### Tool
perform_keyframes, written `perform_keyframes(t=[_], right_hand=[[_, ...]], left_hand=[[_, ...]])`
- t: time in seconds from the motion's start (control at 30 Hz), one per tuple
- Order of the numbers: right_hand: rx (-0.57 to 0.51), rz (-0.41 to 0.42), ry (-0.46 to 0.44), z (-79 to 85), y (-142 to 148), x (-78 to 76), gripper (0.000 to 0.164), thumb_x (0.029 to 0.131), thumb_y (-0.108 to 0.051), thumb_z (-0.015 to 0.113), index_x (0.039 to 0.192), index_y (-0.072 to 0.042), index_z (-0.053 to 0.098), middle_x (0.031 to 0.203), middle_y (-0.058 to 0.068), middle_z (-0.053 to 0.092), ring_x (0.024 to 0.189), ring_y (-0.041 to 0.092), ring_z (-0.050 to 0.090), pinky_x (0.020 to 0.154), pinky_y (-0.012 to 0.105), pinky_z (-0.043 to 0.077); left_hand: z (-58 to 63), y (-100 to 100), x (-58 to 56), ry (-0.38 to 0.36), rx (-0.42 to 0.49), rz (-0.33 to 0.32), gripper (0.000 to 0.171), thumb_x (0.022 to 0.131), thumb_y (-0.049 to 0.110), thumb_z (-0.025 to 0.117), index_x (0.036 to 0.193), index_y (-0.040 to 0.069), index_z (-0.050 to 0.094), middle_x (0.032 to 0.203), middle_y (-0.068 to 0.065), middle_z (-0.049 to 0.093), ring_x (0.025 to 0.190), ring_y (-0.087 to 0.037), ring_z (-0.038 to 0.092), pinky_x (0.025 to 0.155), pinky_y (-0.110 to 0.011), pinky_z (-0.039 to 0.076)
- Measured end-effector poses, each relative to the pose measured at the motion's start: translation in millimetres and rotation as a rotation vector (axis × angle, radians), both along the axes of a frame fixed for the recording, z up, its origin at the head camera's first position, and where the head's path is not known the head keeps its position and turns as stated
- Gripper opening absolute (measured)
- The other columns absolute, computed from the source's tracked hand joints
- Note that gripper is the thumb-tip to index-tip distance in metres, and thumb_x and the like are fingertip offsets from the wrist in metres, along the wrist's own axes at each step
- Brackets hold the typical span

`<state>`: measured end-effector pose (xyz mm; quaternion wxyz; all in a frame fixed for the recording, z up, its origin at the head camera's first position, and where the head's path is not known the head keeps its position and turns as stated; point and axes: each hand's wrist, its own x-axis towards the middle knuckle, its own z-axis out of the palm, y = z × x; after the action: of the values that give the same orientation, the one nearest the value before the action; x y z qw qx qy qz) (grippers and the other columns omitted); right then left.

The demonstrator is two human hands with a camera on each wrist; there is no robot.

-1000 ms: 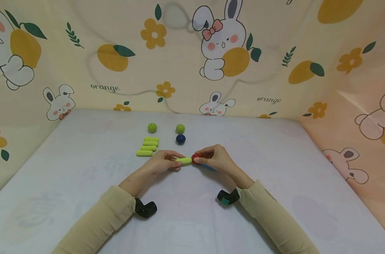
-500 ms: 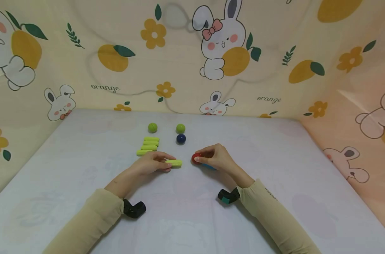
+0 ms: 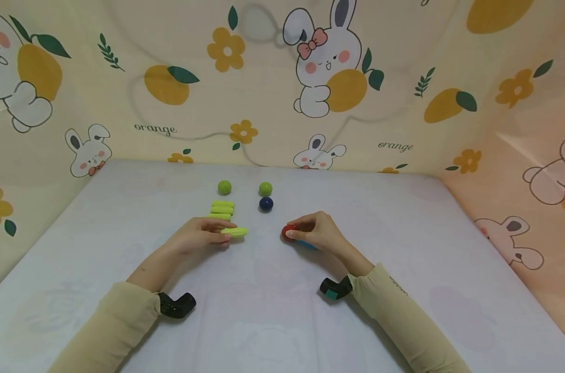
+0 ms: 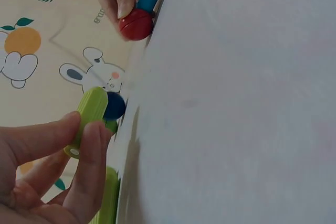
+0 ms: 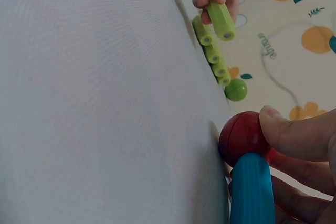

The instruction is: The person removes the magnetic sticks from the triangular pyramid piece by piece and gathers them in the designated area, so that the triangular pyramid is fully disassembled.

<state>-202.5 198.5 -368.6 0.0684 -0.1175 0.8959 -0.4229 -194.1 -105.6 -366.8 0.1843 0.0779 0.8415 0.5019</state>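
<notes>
My left hand [image 3: 199, 235] pinches a yellow-green magnetic stick [image 3: 237, 232] between thumb and fingers, above the table. A pale round dot shows at the stick's end in the left wrist view. With thumb and fingertips, my right hand [image 3: 321, 230] grips a red ball [image 3: 287, 233] near the table's middle. A blue magnetic stick [image 5: 252, 190] butts against this ball and points away from it; in the head view the right hand covers part of it. More yellow-green sticks [image 3: 222, 204] lie in a row just beyond the left hand, which hides part of the row.
Behind the row sits a green ball [image 3: 224, 187]. Another green ball [image 3: 266, 188] stands to its right, with a dark blue ball [image 3: 266, 204] just in front. A white cloth [image 3: 273, 311] covers the table, and a printed curtain [image 3: 264, 93] rises behind it.
My left hand has drawn the yellow-green stick away from the red ball, leftward to the row of sticks. The right hand has stayed in place on the red ball.
</notes>
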Motion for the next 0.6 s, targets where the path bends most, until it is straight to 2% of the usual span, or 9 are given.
perform_keyframes(t=[0.13, 0.27, 0.47, 0.6], right_hand=[[0.002, 0.0, 0.002, -0.1, 0.2, -0.1, 0.031, 0.081, -0.027, 0.078, 0.105, -0.008, 0.075, 0.095, 0.007, 0.073, 0.08, 0.014, 0.059, 0.069, 0.026, 0.047], [0.005, 0.005, 0.005, 0.5, 0.2, -0.3, 0.031, 0.081, -0.027, 0.078, 0.105, -0.007, 0.074, 0.096, 0.007, 0.073, 0.08, 0.014, 0.059, 0.069, 0.026, 0.047], [0.005, 0.004, 0.001, 2.1, -0.1, 0.1, 0.031, 0.081, -0.026, 0.077, 0.105, -0.007, 0.074, 0.095, 0.007, 0.072, 0.08, 0.014, 0.058, 0.068, 0.026, 0.047], [0.002, -0.004, -0.015, 3.0, -1.2, 1.2, 0.031, 0.081, -0.026, 0.078, 0.106, -0.007, 0.074, 0.096, 0.007, 0.072, 0.08, 0.014, 0.059, 0.069, 0.026, 0.047]], left_hand=[[2.1, -9.5, 2.1, 0.017, -0.036, 0.028, 0.042, 0.088, 0.02, 0.069, 0.127, 0.008, 0.062, 0.134, -0.019, 0.054, 0.119, -0.029, 0.047, 0.1, -0.044, 0.037], [2.5, -18.6, 4.7, 0.013, -0.042, 0.05, 0.043, 0.088, 0.021, 0.069, 0.127, 0.006, 0.061, 0.133, -0.02, 0.054, 0.116, -0.029, 0.046, 0.097, -0.042, 0.038], [1.5, -27.7, 5.8, 0.001, -0.056, 0.068, 0.045, 0.088, 0.022, 0.069, 0.129, 0.006, 0.06, 0.135, -0.02, 0.052, 0.118, -0.029, 0.045, 0.101, -0.047, 0.036], [0.1, -30.3, 5.3, -0.032, -0.046, 0.09, 0.046, 0.088, 0.022, 0.07, 0.129, 0.005, 0.059, 0.133, -0.018, 0.053, 0.115, -0.027, 0.045, 0.098, -0.043, 0.038]])
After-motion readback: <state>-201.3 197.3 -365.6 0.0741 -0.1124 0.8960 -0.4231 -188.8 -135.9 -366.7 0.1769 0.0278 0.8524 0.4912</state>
